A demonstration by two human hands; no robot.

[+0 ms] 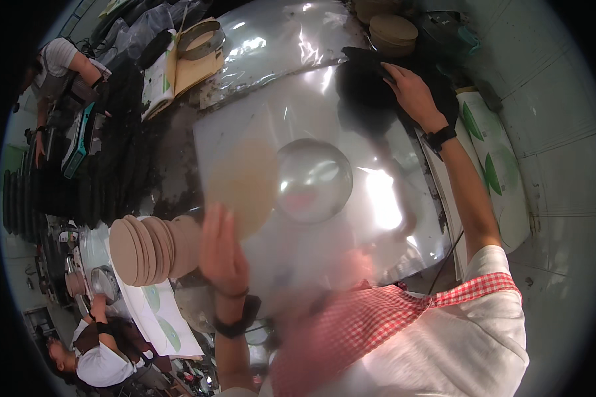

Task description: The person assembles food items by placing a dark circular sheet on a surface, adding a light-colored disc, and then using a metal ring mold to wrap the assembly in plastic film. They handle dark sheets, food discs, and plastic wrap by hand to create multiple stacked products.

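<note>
My left hand (224, 255) is nearest, fingers almost straight and together at the near edge of a blurred tan disc (244, 188); I can't tell whether they grip it. A stack of brown discs (149, 250) stands just left. Beyond the tan disc's right side sits a shiny round piece (314, 180). Farther off, my right hand (414, 98) reaches to a black bundle (364, 79), fingers slightly bent, their hold unclear.

Your left hand (224, 255) low, fingers together, pointing forward. Right arm (469, 182) stretched well forward, right hand (410, 94) palm down, fingers seemingly a bit curled.
</note>
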